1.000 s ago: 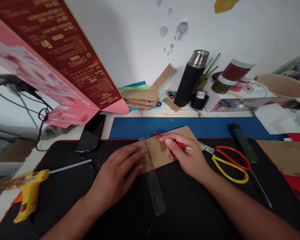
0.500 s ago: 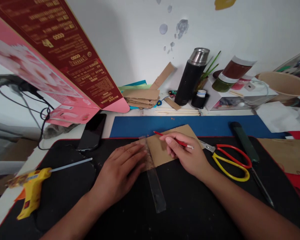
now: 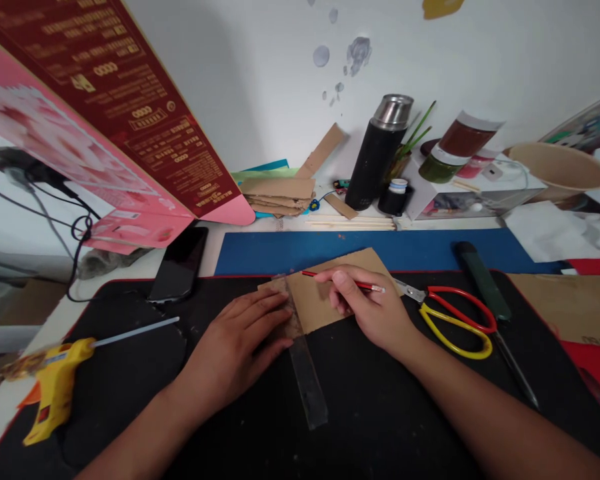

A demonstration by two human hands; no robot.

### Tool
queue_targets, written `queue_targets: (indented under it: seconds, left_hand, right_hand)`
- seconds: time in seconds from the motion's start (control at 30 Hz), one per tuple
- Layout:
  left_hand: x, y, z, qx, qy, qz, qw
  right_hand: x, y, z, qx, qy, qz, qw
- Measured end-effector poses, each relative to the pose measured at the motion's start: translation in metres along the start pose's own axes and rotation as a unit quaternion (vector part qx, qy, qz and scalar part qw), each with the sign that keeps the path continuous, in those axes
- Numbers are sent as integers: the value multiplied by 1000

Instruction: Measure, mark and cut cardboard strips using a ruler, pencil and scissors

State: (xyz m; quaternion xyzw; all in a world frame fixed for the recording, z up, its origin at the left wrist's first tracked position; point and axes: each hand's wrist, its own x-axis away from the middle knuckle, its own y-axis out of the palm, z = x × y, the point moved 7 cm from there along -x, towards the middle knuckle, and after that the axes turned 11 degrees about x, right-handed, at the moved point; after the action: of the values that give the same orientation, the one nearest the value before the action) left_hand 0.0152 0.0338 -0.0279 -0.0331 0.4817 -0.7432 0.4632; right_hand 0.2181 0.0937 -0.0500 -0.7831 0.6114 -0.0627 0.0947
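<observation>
A brown cardboard piece (image 3: 340,267) lies on the black mat (image 3: 380,413) at the centre. Across its left edge lies a clear plastic ruler (image 3: 305,370), running toward me. My left hand (image 3: 240,343) rests flat on the ruler and the cardboard's left edge, fingers stretched out. My right hand (image 3: 370,310) sits on the cardboard and pinches a red pencil (image 3: 343,281), its tip pointing left toward the ruler's far end.
Red-and-yellow scissors (image 3: 455,317) and a dark green utility knife (image 3: 485,287) lie right of my right hand. A yellow glue gun (image 3: 55,390) lies at the left, a black phone (image 3: 179,263) behind it. A black flask (image 3: 377,157), paint jars (image 3: 455,150) and a pink box (image 3: 80,133) stand at the back.
The view has shifted slightly. The pencil tip sits a little lower and to the left along the ruler. My left hand stays pressed on the ruler.
</observation>
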Motion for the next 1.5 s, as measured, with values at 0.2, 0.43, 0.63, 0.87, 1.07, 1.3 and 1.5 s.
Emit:
queue_targets:
  seconds: [0.2, 0.43, 0.63, 0.87, 1.07, 1.3, 1.5]
  left_hand:
    - [-1, 2, 0, -8, 7, -4, 1000]
    - [-1, 4, -1, -8, 1, -4, 1000]
    - [0, 5, -3, -5, -2, -8, 1000]
    - [-1, 5, -3, 4, -7, -4, 1000]
    - [0, 5, -4, 4, -10, -2, 1000]
    - [-1, 5, -2, 0, -8, -4, 1000]
    - [-2, 4, -3, 5, -8, 0, 1000]
  right_hand:
    - [0, 1, -1, 1, 3, -5, 1000]
    - [0, 1, -1, -5, 4, -4, 1000]
    - [0, 1, 0, 0, -2, -4, 1000]
    - [0, 1, -2, -2, -3, -9, 1000]
    - [0, 1, -3, 10, 3, -12, 1000]
    - [0, 0, -2, -8, -2, -6, 1000]
    - [-2, -2, -3, 1, 4, 2, 1000]
